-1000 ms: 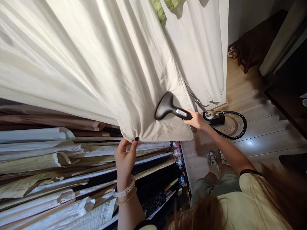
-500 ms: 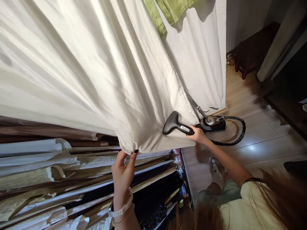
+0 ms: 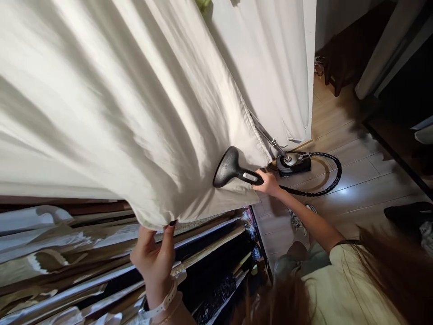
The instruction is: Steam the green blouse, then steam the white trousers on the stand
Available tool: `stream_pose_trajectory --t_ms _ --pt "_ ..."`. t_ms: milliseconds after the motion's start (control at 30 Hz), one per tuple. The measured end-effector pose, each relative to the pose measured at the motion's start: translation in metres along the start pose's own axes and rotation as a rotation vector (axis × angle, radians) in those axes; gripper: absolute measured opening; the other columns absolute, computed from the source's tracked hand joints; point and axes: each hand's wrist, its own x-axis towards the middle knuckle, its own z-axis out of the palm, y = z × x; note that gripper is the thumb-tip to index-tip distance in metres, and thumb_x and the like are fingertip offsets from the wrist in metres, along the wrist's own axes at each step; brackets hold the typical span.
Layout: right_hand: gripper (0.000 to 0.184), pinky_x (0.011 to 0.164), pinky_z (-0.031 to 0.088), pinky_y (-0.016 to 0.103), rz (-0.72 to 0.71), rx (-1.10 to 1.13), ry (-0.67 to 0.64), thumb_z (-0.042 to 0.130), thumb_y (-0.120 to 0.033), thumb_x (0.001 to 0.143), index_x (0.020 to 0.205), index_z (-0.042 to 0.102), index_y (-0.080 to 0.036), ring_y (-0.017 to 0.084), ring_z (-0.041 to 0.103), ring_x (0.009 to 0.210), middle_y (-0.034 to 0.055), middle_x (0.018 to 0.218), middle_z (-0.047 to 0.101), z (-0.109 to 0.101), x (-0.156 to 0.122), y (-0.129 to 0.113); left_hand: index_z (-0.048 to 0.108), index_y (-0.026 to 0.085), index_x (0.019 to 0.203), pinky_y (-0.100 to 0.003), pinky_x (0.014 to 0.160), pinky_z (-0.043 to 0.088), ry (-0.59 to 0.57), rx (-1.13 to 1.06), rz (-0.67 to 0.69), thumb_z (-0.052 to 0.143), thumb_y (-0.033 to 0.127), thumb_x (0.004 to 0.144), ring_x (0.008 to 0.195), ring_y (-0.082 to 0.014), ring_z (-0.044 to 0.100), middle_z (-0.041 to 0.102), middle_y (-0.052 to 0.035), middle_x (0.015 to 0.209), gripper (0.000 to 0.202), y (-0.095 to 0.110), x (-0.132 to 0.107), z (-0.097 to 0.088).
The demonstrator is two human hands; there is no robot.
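A white curtain (image 3: pixel 111 113) hangs over shelved fabric rolls (image 3: pixel 67 243), with a steamer base (image 3: pixel 292 163) and black hose (image 3: pixel 318 190) on the wood floor (image 3: pixel 355 189) beyond it. The right hand (image 3: pixel 269 183) has its fingers (image 3: pixel 267 177) closed around the handle of the steamer head (image 3: pixel 230 168), which sits against the curtain. The left hand (image 3: pixel 152 259) pinches the curtain's lower hem.

2 hands show: the left hand (image 3: pixel 152 262) and the right hand (image 3: pixel 267 183). There are 1 steamer head (image 3: pixel 230 168), 1 steamer base (image 3: pixel 292 163), 1 hose (image 3: pixel 314 192), 1 near white cloth (image 3: pixel 101 104) and 1 far white cloth (image 3: pixel 260 67).
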Motion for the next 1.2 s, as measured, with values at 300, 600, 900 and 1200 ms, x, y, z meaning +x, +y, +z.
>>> stream_pose_trajectory --t_ms 300,600,900,1200 --pt "0.046 0.068 0.038 0.027 0.192 -0.137 -0.13 0.072 -0.04 0.075 0.116 0.062 -0.024 0.024 0.067 0.087 0.0037 0.098 0.074 0.013 0.007 0.056 0.078 0.018 0.082 -0.047 0.103 0.051 0.191 -0.155 0.003 0.09 0.027 0.055 0.081 -0.0226 0.065 0.07 -0.0014 0.076 0.031 0.02 -0.004 0.014" --pt "0.038 0.069 0.037 0.028 0.199 -0.105 -0.187 0.068 -0.04 0.075 0.11 0.06 -0.026 0.024 0.064 0.084 0.0006 0.09 0.07 0.022 0.017 0.088 0.082 0.023 0.088 -0.054 0.106 0.049 0.215 -0.156 0.073 0.087 0.018 0.059 0.095 -0.0315 0.071 0.078 -0.0022 0.088 0.03 0.028 -0.011 0.009" --pt "0.04 0.069 0.038 0.028 0.185 -0.117 -0.28 0.069 -0.038 0.077 0.114 0.06 -0.026 0.024 0.064 0.086 0.002 0.092 0.07 0.043 0.035 0.111 0.078 0.029 0.077 -0.058 0.113 0.045 0.303 -0.049 -0.08 0.089 0.028 0.056 0.112 -0.0378 0.068 0.079 -0.0012 0.098 0.024 0.035 -0.016 0.005" --pt "0.042 0.069 0.038 0.028 0.181 -0.177 -0.32 0.071 -0.035 0.079 0.118 0.06 -0.024 0.025 0.065 0.089 0.0046 0.099 0.072 0.05 0.042 0.138 0.06 0.026 0.068 -0.058 0.102 0.05 0.323 -0.049 -0.118 0.083 0.026 0.053 0.099 -0.0338 0.069 0.069 0.0004 0.08 0.027 0.041 -0.012 0.005"
